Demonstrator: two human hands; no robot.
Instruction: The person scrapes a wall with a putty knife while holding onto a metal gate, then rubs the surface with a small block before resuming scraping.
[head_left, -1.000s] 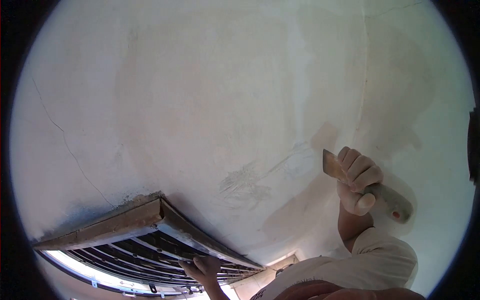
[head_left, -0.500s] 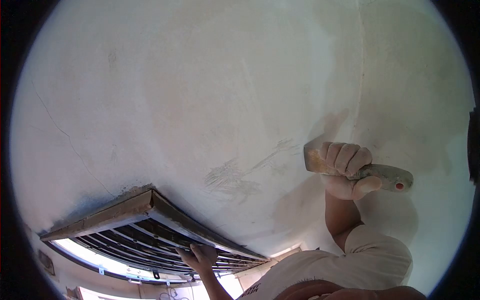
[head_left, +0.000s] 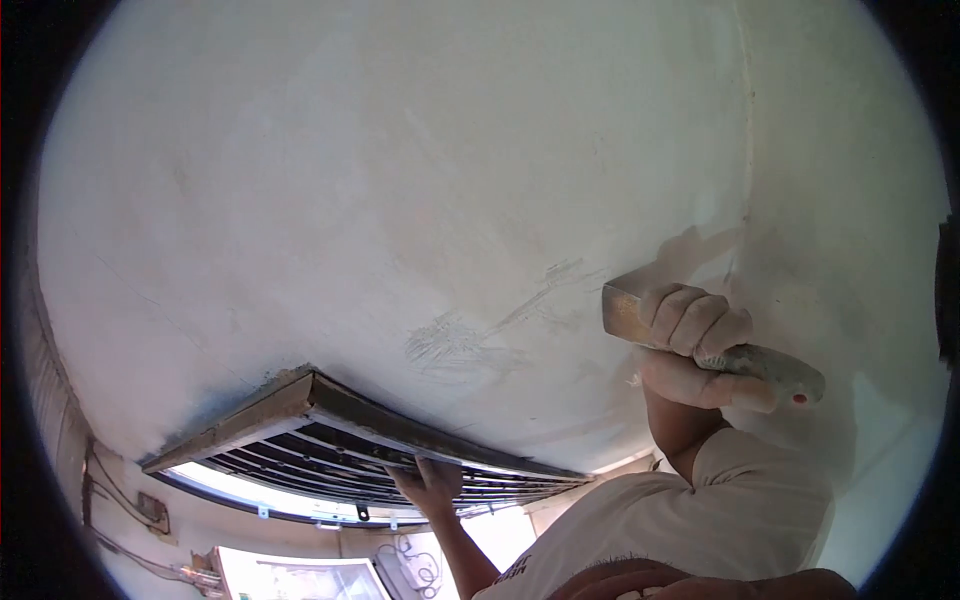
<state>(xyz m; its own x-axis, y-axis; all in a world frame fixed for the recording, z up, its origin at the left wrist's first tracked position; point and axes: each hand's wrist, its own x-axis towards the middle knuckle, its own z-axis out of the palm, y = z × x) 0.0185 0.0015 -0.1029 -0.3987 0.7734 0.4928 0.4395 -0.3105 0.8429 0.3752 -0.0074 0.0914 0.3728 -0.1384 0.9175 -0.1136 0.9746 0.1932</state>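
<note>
My right hand (head_left: 697,345) is wrapped around a putty knife with a worn, plaster-smeared handle (head_left: 775,372). Its broad, rust-stained blade (head_left: 625,310) points left, close against the off-white plastered surface (head_left: 480,180); whether the edge touches cannot be made out. Dark scratch marks (head_left: 450,340) run across the plaster to the left of the blade. Lower down, my left hand (head_left: 432,486) grips a dark metal window grille (head_left: 330,462), its fingertips partly hidden among the bars. The grille sits within a brown, dirty frame (head_left: 250,415).
A thin crack or seam (head_left: 748,120) runs along the plaster at upper right. At lower left are a wall box with wires (head_left: 153,512), a bright framed panel (head_left: 300,578) and loose cable loops (head_left: 425,570). Daylight comes through the window opening (head_left: 235,488).
The view has shifted, with the grille appearing farther right and more of the room showing at lower left. Both hands keep their holds; the putty knife has moved only slightly.
</note>
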